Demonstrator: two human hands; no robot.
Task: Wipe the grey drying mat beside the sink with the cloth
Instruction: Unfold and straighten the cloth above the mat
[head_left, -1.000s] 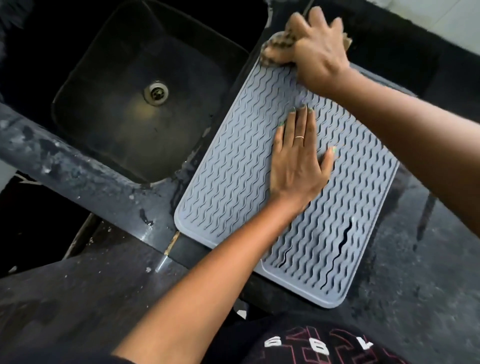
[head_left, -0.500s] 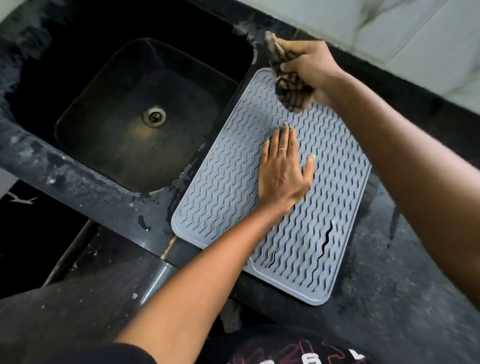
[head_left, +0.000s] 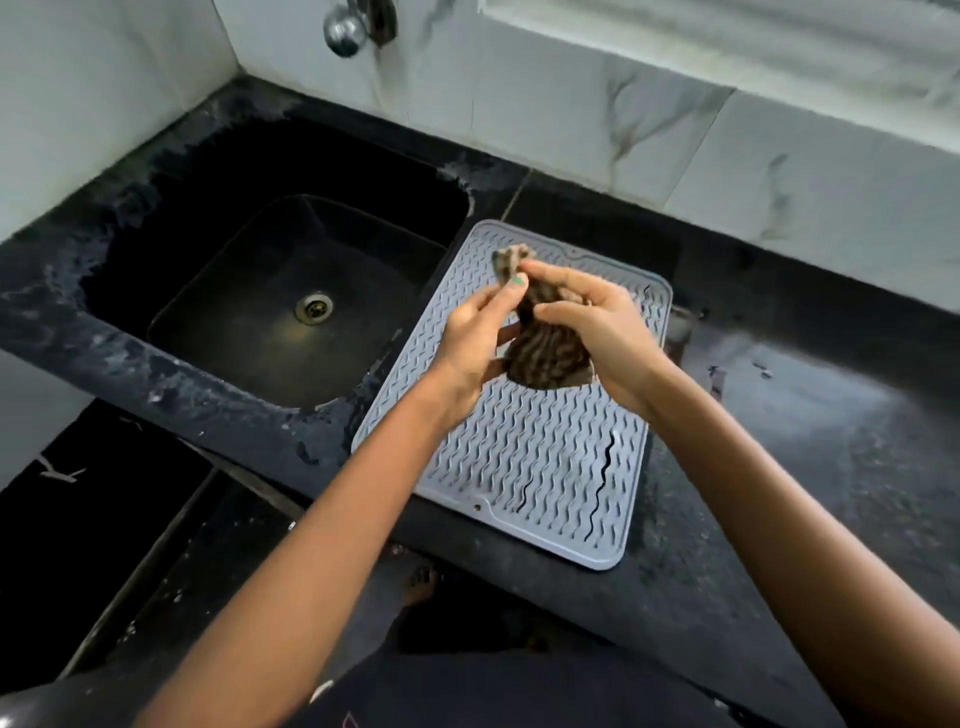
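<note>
Cloth (head_left: 545, 348) is pinched in my left hand (head_left: 475, 338) and right hand (head_left: 602, 332), lifted directly above the mat (head_left: 519, 457), whose long axis runs away from me.

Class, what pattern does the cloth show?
Brown and tan stripes on the cloth, head view.

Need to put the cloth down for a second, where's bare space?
Bare: black counter right of the grey mat, and the mat's near half. Crowded: mat's far half, where left hand and right hand hold the cloth.
</note>
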